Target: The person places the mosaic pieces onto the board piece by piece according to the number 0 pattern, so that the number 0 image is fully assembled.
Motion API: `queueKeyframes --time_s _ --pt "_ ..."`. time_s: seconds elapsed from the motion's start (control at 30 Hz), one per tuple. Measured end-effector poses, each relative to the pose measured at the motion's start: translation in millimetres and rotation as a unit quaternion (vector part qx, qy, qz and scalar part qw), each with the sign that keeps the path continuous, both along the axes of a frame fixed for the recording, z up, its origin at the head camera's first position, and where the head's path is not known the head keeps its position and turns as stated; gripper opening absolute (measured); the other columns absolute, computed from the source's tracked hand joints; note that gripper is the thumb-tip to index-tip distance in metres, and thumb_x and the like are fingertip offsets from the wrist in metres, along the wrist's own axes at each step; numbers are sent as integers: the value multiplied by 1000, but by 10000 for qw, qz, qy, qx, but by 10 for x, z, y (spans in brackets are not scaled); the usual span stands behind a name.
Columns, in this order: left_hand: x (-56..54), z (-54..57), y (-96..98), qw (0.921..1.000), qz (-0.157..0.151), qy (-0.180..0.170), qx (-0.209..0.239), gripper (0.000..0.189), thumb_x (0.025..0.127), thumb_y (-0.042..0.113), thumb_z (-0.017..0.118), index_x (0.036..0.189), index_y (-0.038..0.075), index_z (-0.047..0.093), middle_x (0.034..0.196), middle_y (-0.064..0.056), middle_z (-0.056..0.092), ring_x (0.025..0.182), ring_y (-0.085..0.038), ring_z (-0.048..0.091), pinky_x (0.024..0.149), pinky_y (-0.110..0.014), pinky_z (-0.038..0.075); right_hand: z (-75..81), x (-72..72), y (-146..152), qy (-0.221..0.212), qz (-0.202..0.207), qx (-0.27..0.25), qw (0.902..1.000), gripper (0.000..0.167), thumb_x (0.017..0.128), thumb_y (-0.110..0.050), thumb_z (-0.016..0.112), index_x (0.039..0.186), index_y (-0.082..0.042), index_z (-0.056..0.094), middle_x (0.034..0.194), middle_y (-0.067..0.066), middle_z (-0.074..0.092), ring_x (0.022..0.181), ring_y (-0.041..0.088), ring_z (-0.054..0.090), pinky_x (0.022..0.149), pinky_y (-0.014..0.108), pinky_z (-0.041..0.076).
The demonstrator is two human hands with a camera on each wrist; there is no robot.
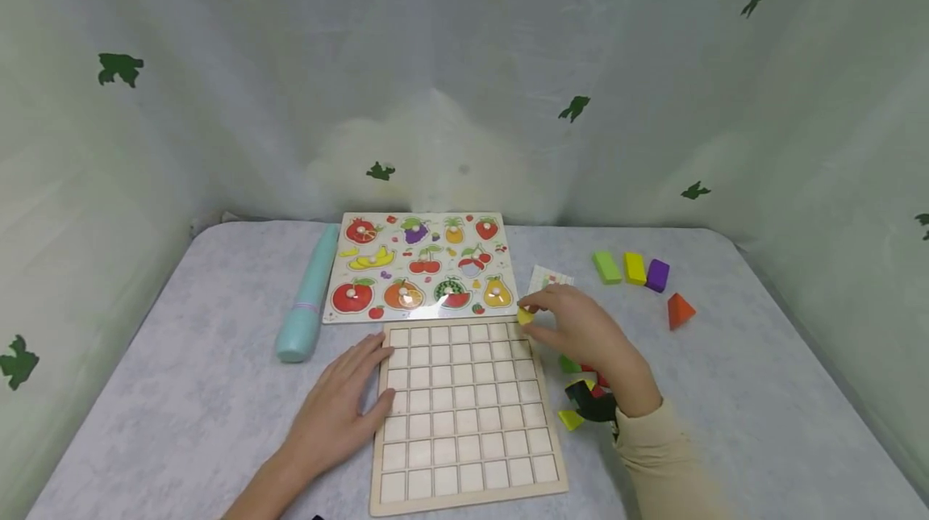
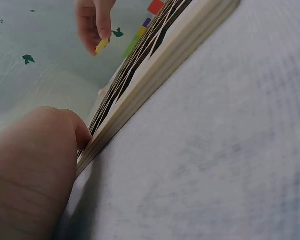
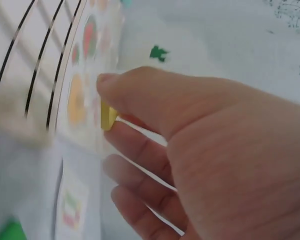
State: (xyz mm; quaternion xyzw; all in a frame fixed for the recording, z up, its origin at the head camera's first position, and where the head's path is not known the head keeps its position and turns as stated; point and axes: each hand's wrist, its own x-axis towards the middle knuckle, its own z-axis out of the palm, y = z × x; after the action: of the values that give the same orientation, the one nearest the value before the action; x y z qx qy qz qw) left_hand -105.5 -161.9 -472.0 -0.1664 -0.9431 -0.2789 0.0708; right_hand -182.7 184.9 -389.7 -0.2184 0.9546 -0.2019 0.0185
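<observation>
A wooden grid board [image 1: 468, 501] with rows of pale square cells lies at the front middle of the table. Along its left edge rests my left hand [image 1: 341, 403], fingers extended and fingertips on the frame. Between thumb and index finger my right hand [image 1: 586, 328] pinches a small yellow block [image 1: 525, 316], over the board's far right corner. In the right wrist view the yellow block [image 3: 107, 116] shows thin edge-on, the other fingers loosely bent behind it. The left wrist view shows the block [image 2: 102, 46] held above the board's surface.
Behind the board lies a fruit puzzle [image 1: 421, 266], with a turquoise tapered object [image 1: 308, 294] to its left. A small printed card [image 1: 549, 277] sits at its right. Green [image 1: 606, 268], yellow [image 1: 635, 268], purple [image 1: 657, 276] and orange [image 1: 680, 311] blocks stand farther right; several more lie under my right wrist.
</observation>
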Motion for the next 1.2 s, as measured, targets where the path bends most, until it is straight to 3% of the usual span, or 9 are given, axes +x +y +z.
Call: queueKeyframes --time_s 0.13,0.5,0.9,1.2 --pt "-15 2 -5 10000 -38 24 11 58 93 27 72 146 10 55 162 -9 43 150 -31 39 121 -56 34 -57 9 -208 -21 48 -224 9997 31 91 -21 80 120 -11 75 110 1 73 103 22 67 88 40 58" --pt "-17 -2 -4 10000 -31 -23 -66 58 94 28 71 147 10 54 162 -8 43 150 -30 39 120 -56 35 -262 128 -689 113 741 -644 9951 29 89 -24 83 115 -12 76 101 -2 70 90 12 65 78 28 57" --pt "2 -16 -7 10000 -28 -39 -66 57 94 29 71 146 12 54 162 -7 43 150 -30 39 120 -56 35 -413 193 -995 -21 337 -524 9981 28 89 -36 82 105 -15 75 88 -8 64 80 8 55 73 23 50" --pt "-10 -22 -8 10000 -9 1 -94 57 94 29 70 146 11 55 162 -9 43 150 -31 39 121 -56 34 -472 207 -1047 349 58 -413 9985 32 85 -45 83 96 -18 73 86 -8 63 78 7 54 71 23 51"
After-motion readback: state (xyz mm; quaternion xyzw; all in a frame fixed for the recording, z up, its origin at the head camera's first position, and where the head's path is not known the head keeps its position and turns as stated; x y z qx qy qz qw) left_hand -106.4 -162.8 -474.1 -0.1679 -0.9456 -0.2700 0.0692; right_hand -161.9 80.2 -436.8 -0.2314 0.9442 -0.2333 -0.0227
